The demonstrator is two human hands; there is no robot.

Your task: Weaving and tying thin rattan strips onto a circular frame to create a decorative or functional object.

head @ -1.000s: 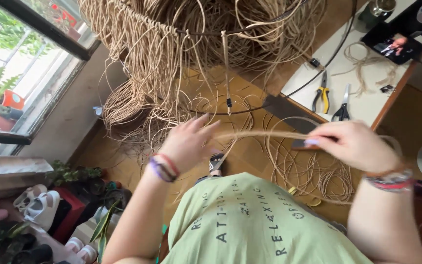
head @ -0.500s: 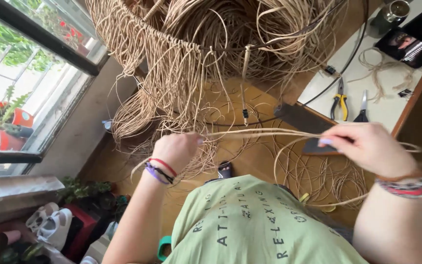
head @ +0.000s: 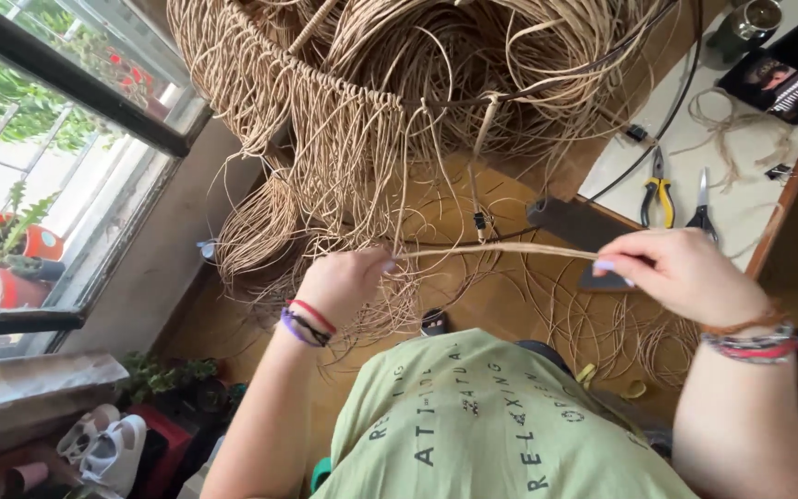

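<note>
While both hands pinch strand [head: 496,249] | woven basket [head: 399,83] beyond | pliers [head: 658,189] right

A home craft workshop. A huge woven rattan piece [head: 399,102] hangs beside a window [head: 57,157]. Pliers [head: 658,189] lie on a white worktable [head: 750,212].

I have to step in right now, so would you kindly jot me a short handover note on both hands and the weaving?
Left hand: closed on one end of a bundle of rattan strands.
Right hand: fingers pinch the other end; the bundle is stretched level between them.
Woven rattan piece hangs ahead, many loose ends dangling.
Pliers and cutters lie on the white table, right.
Done: upper weave. Left: loose strands.
</note>
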